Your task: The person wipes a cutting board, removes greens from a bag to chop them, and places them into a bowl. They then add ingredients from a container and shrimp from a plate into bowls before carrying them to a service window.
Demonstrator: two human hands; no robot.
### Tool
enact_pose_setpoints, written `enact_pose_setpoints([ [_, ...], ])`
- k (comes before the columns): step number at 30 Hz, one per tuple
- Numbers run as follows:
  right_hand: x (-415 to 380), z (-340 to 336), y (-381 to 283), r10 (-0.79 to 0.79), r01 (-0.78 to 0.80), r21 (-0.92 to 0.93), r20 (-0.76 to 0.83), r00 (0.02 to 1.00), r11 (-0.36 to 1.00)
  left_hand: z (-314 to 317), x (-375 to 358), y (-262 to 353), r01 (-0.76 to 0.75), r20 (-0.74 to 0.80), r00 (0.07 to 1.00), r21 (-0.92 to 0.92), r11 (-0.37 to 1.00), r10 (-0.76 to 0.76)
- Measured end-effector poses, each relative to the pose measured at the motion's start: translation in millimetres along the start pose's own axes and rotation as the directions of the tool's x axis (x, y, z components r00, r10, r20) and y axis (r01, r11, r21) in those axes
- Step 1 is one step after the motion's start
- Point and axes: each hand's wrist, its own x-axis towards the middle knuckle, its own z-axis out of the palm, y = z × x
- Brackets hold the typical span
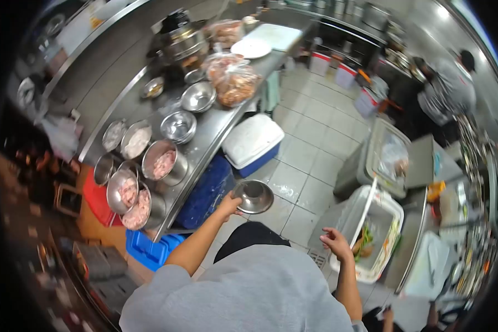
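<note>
My left hand (227, 207) grips the rim of a shiny metal bowl (263, 203), held out over the tiled floor beside the steel table. The bowl's inside looks dark at its middle, and I see no food in it. My right hand (336, 244) hangs free with its fingers apart and nothing in them. Close to that hand stands a white bin (394, 213) with vegetable scraps (365, 243) inside. Left of my left hand, on the table, are metal containers of pale raw meat (164, 165).
The steel table (205, 146) also bears bowls (198, 97), bagged food (235, 83) and a white plate (251, 48). A blue-and-white cooler (253, 141) sits below its edge. At the back right a co-worker (451, 88) bends over a counter. A grey bin (351, 166) stands right of the aisle.
</note>
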Motion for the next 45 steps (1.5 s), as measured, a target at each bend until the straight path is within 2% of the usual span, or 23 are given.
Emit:
enact_pose_setpoints([
  [3, 76, -18, -96, -0.010, 0.058, -0.231, 0.205, 0.979, 0.971, -11, 16, -2, 0.065, -0.141, 0.986, -0.176, 0.982, -0.091],
  [6, 162, 7, -167, -0.111, 0.165, -0.230, 0.231, 0.967, 0.959, -6, 44, -23, 0.171, -0.237, 0.940, -0.295, 0.940, -0.245],
  [8, 218, 29, -202, -0.168, 0.217, -0.140, 0.296, 0.940, 0.966, -1, 74, -47, 0.179, -0.194, 0.942, -0.396, 0.900, -0.273],
  [9, 252, 36, -206, -0.132, 0.200, -0.157, 0.362, 0.923, 0.967, 0, 96, -51, 0.193, -0.141, 0.946, -0.477, 0.857, -0.292],
  [12, 334, 36, -208, 0.032, 0.162, -0.386, 0.450, 0.893, 0.908, 13, 151, -45, 0.187, -0.185, 0.921, -0.565, 0.803, -0.344],
  [14, 374, 26, -225, 0.026, 0.460, -0.663, 0.585, 0.810, 0.591, 21, 184, -40, 0.157, -0.192, 0.913, -0.651, 0.743, -0.360],
  [17, 433, 21, -251, 0.121, 0.246, -0.595, 0.509, 0.852, 0.765, 31, 230, -13, 0.125, -0.199, 0.907, -0.715, 0.688, -0.372],
  [18, 450, 24, -261, 0.136, 0.270, -0.611, 0.534, 0.834, 0.744, 38, 237, -3, 0.109, -0.230, 0.894, -0.720, 0.685, -0.384],
  [20, 491, 39, -292, 0.253, 0.158, -0.636, 0.506, 0.825, 0.755, 48, 251, 20, 0.047, -0.308, 0.875, -0.713, 0.700, -0.373],
  [23, 551, 65, -328, 0.353, 0.256, -0.679, 0.621, 0.700, 0.688, 74, 274, 40, -0.042, -0.417, 0.795, -0.761, 0.647, -0.439],
  [25, 602, 81, -339, 0.510, 0.229, -0.776, 0.575, 0.639, 0.588, 102, 291, 31, -0.089, -0.483, 0.743, -0.757, 0.647, -0.464],
  [27, 675, 90, -330, 0.620, 0.295, -0.820, 0.566, 0.544, 0.490, 130, 326, 5, -0.116, -0.516, 0.661, -0.788, 0.605, -0.545],
  [29, 735, 104, -332, 0.664, 0.450, -0.855, 0.496, 0.560, 0.259, 156, 340, 16, -0.271, -0.586, 0.613, -0.786, 0.556, -0.529],
  [31, 820, 117, -316, 0.705, 0.654, -0.756, 0.446, 0.551, -0.033, 184, 367, 34, -0.451, -0.670, 0.443, -0.741, 0.497, -0.596],
  [32, 852, 121, -317, 0.693, 0.749, -0.640, 0.464, 0.552, -0.168, 196, 371, 51, -0.461, -0.642, 0.429, -0.760, 0.457, -0.635],
  [33, 884, 137, -319, 0.674, 0.820, -0.493, 0.502, 0.541, -0.291, 196, 373, 72, -0.437, -0.604, 0.481, -0.793, 0.423, -0.635],
  [34, 933, 148, -310, 0.613, 0.857, -0.381, 0.599, 0.515, -0.348, 199, 384, 85, -0.406, -0.565, 0.538, -0.824, 0.395, -0.626],
  [35, 969, 152, -294, 0.548, 0.873, -0.278, 0.692, 0.471, -0.400, 206, 407, 85, -0.413, -0.554, 0.535, -0.830, 0.374, -0.639],
  [37, 957, 193, -300, 0.505, 0.861, -0.454, 0.701, 0.504, -0.230, 213, 456, 74, -0.430, -0.650, 0.506, -0.760, 0.487, -0.567],
  [38, 971, 201, -283, 0.504, 0.860, -0.453, 0.699, 0.507, -0.236, 213, 480, 68, -0.433, -0.649, 0.509, -0.761, 0.483, -0.566],
  [40, 1017, 219, -243, 0.380, 0.905, -0.405, 0.822, 0.424, -0.134, 210, 528, 51, -0.474, -0.698, 0.465, -0.716, 0.513, -0.545],
  [44, 1031, 275, -186, 0.258, 0.916, -0.269, 0.901, 0.348, -0.297, 200, 608, 4, -0.520, -0.751, 0.417, -0.660, 0.543, -0.512],
  [45, 1045, 288, -168, 0.067, 0.910, -0.228, 0.961, 0.267, -0.347, 198, 620, -6, -0.555, -0.778, 0.371, -0.624, 0.551, -0.507],
])
